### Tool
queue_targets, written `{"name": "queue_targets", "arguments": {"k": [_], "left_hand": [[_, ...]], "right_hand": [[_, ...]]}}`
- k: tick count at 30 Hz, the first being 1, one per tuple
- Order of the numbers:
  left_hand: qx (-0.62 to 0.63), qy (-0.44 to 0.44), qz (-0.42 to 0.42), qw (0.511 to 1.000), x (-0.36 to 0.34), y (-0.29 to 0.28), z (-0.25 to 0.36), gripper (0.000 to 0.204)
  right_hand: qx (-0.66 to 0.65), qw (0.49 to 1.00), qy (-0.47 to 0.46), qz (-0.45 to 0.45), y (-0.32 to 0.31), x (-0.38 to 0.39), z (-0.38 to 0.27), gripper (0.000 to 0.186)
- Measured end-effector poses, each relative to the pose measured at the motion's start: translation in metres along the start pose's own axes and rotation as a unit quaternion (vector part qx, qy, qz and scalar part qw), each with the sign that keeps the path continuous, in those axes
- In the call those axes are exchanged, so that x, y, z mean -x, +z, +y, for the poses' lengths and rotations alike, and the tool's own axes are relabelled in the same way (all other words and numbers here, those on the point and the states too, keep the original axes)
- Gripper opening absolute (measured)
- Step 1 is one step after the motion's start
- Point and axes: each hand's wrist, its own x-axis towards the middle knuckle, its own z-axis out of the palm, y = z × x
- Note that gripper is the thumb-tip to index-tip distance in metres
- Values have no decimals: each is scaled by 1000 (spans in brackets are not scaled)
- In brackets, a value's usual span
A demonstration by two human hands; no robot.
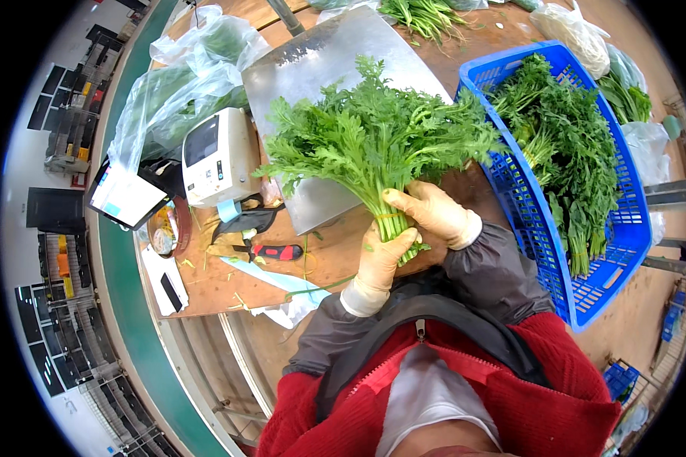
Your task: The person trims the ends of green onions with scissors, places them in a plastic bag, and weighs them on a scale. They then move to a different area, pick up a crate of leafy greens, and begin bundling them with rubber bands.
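Note:
A bunch of chrysanthemum greens (377, 141) is held upright in front of me, its frilly leaves fanning out over the metal scale plate (282, 84). My left hand (383, 263), in a pale glove, wraps round the lower stems. Just above and to the right, my right hand (438, 215), gloved too, closes on the same stems, its thumb across their front. A band seems to circle the stems between the hands. Some stem ends poke out below my left fingers. Parts of both hands' fingers are hidden behind the bunch.
A blue crate (517, 194) of bunched greens (568, 145) stands at the right. On the left are a label printer (219, 160), a tablet screen (128, 196), a red-handled tool (278, 252) and bagged greens (198, 76). More greens (427, 15) lie at the far edge.

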Motion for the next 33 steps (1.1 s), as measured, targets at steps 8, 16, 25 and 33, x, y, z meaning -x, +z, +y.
{"name": "queue_targets", "arguments": {"k": [8,16,25,33], "left_hand": [[-96,48,82,991,1,7,0,29],[-107,69,89,988,-6,10,1,30],[-297,161,126,933,-9,2,-9,49],[-322,183,128,920,-14,-17,-26,46]], "right_hand": [[173,966,-77,179,3,19,-16,26],[88,983,-138,83,13,30,-27,14],[490,710,-439,252,41,-2,-19,23],[278,917,-272,85,45,15,-12,20]]}}
